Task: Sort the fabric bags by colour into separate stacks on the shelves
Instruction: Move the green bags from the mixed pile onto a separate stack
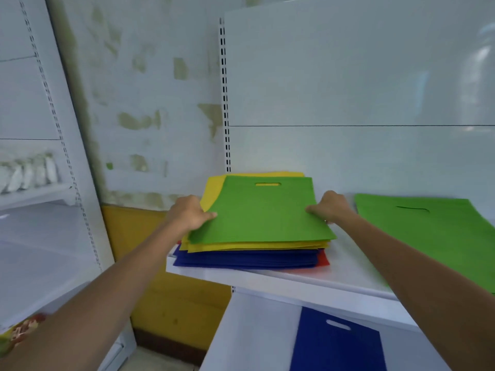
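A mixed stack of fabric bags sits on the white shelf [281, 277]. A green bag [262, 212] lies on top, over yellow bags [254, 246], blue bags [246, 258] and a red one [323, 259] at the bottom. My left hand [187, 212] pinches the green bag's left edge, thumb on top. My right hand [330, 207] pinches its right edge. A separate green bag [428, 231] lies flat further right on the same shelf. On the shelf below lies a blue bag [337, 344].
A slotted shelf upright [225, 103] rises behind the stack. Another white shelving unit [40, 210] stands at the left with pale packets [26, 172] on it. The wall [150, 116] between them is patchy, with a yellow lower band [150, 277].
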A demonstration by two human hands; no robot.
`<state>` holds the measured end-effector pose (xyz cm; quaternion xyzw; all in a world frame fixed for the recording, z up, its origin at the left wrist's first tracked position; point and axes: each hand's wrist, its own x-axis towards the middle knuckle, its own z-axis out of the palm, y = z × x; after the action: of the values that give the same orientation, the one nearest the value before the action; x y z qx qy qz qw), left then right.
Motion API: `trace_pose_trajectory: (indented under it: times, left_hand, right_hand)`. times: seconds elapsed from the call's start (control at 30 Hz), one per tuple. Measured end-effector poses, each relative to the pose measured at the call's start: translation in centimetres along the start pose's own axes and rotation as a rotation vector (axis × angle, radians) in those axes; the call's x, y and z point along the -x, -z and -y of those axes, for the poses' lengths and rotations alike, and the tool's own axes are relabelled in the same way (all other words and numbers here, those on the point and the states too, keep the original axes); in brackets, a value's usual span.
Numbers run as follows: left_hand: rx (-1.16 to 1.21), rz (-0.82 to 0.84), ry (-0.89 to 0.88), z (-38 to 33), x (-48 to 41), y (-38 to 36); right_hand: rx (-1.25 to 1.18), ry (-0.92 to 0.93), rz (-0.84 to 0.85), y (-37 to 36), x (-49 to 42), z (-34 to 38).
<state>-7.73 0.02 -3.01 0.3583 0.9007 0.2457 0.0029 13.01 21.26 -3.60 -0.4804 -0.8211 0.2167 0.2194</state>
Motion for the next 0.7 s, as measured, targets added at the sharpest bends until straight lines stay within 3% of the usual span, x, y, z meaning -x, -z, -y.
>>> trace_pose_trajectory:
  times: [0.3,0.53,0.7]
  left_hand:
    - [0.019,0.014,0.0,-0.1,-1.8,0.3]
    - [-0.173,-0.221,-0.076,-1.4,-1.0,0.1]
    - [-0.133,-0.408,-0.136,-3.9,0.4,0.2]
  right_hand:
    - [-0.018,0.032,-0.214,-1.1,0.1,1.9]
    - [-0.038,0.163,-0.321,-0.1,0.2,1.9]
    - [-0.171,0.276,-0.425,1.8,0.6,1.1]
